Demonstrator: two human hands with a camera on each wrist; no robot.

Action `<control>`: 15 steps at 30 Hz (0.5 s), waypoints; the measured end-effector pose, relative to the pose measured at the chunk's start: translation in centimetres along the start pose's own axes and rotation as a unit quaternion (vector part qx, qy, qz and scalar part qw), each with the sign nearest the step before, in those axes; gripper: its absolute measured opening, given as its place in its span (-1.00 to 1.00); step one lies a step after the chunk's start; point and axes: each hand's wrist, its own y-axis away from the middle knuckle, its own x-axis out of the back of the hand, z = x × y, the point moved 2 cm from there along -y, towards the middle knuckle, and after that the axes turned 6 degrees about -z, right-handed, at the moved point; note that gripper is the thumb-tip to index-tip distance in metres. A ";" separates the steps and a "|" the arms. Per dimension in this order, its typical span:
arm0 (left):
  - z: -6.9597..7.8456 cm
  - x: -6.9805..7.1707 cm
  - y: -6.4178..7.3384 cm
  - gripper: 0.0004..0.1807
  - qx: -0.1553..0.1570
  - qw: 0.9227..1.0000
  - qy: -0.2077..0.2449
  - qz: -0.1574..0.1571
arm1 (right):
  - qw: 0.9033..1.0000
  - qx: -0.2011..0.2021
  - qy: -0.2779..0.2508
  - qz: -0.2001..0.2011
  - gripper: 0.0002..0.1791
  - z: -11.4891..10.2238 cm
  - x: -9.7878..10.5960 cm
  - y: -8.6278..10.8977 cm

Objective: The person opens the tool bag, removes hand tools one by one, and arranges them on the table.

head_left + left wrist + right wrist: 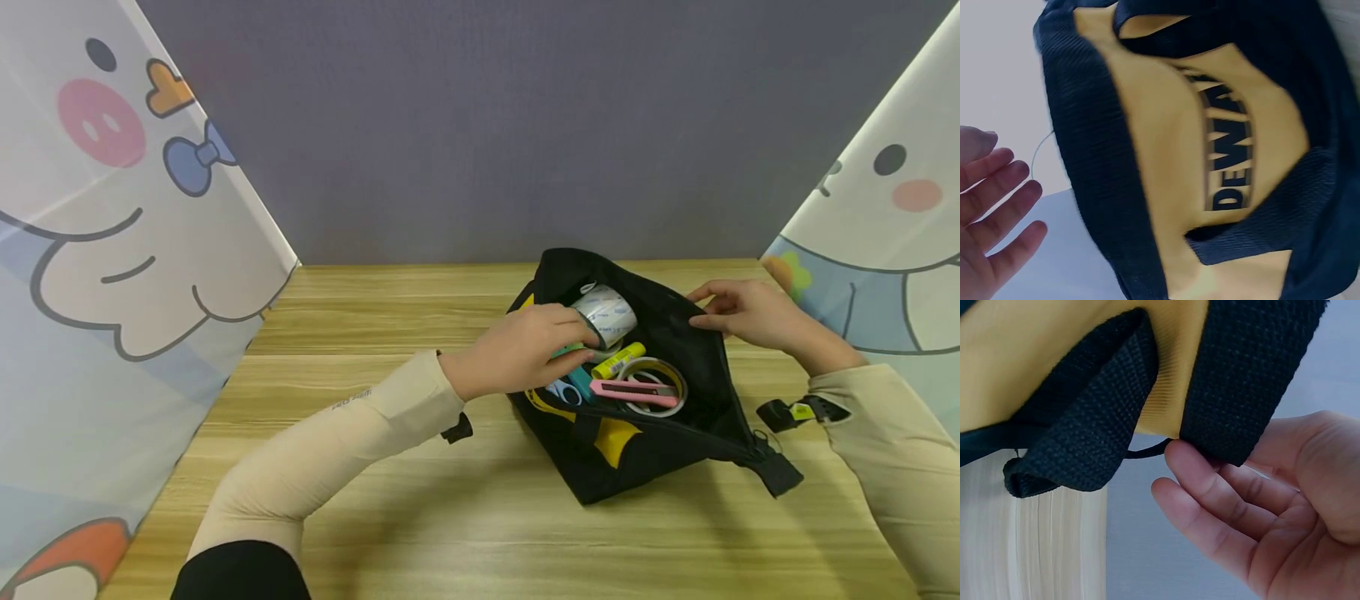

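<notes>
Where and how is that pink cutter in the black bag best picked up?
I'd probably pinch the pink cutter across its middle, coming from above: it's long and narrow, lies uncovered across a ring-shaped tape roll, and the bag gapes open upward.

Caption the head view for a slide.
Left hand over stationery in an open black bag, right hand holding its rim.
</notes>
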 end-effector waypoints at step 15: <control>-3.2 2.5 -5.8 -0.77 0.133 0.979 0.120 -0.096 | 1.000 -0.003 -0.005 -0.010 -0.63 0.0 -0.1 0.0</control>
